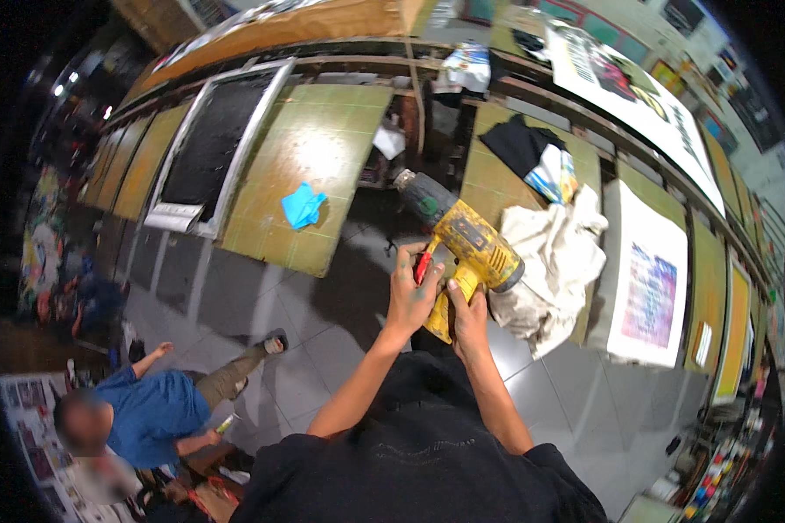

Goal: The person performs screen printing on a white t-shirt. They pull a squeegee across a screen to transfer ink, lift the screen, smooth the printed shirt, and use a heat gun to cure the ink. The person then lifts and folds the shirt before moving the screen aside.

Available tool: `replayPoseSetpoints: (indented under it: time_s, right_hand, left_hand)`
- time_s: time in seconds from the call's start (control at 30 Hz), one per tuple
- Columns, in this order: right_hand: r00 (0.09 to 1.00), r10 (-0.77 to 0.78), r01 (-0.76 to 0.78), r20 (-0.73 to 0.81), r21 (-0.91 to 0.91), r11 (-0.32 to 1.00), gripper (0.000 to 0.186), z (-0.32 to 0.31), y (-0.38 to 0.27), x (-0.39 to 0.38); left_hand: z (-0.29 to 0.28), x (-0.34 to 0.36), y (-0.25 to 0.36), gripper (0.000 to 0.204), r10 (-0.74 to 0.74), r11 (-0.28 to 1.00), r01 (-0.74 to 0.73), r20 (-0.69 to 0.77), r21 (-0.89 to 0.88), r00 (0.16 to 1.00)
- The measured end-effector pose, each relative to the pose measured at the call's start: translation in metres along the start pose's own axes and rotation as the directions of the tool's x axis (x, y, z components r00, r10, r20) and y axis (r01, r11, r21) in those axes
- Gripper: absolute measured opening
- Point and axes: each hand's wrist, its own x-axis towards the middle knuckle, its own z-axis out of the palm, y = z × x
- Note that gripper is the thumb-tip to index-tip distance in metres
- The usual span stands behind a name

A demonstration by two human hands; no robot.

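Observation:
A worn yellow heat gun (478, 237) with a dark nozzle end is held up in front of my body, its nozzle toward the upper left. My right hand (469, 321) is closed round its handle, thumb upward. My left hand (412, 295) is closed at the front of the handle, beside the red trigger (422, 268); dark stains mark its fingers. Just right of the tool lies a crumpled off-white cloth (554, 261). Beyond it a black garment (519, 144) rests on a greenish board (488, 179).
A blue cloth (303, 207) lies on another board (270, 235) at the left, beside a framed screen (173, 228). At the right is a white printed sheet (650, 288). A person in a blue shirt (153, 418) is at lower left. Paint containers (711, 479) stand at lower right.

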Motion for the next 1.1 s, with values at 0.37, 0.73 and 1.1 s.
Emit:
replayPoseSetpoints:
  time_s: [0.37, 0.73, 1.1]
  right_hand:
    - [0.952, -0.124, 0.252, 0.28, -0.485, 0.838, 0.032, 0.092, 0.018, 0.15]
    - [0.955, -0.061, 0.274, 0.29, -0.786, 0.554, 0.055, 0.204, 0.016, 0.271]
    - [0.941, -0.128, 0.34, 0.315, -0.881, 0.331, 0.054, 0.276, 0.064, 0.353]
  left_hand:
    - [-0.098, 0.121, -0.003, 0.024, -0.249, 0.911, 0.18, -0.149, -0.37, 0.957]
    - [-0.212, 0.241, -0.046, 0.029, -0.248, 0.966, 0.234, -0.143, -0.108, 0.958]
    - [-0.291, 0.33, -0.113, 0.03, -0.25, 0.967, 0.244, -0.093, -0.075, 0.964]
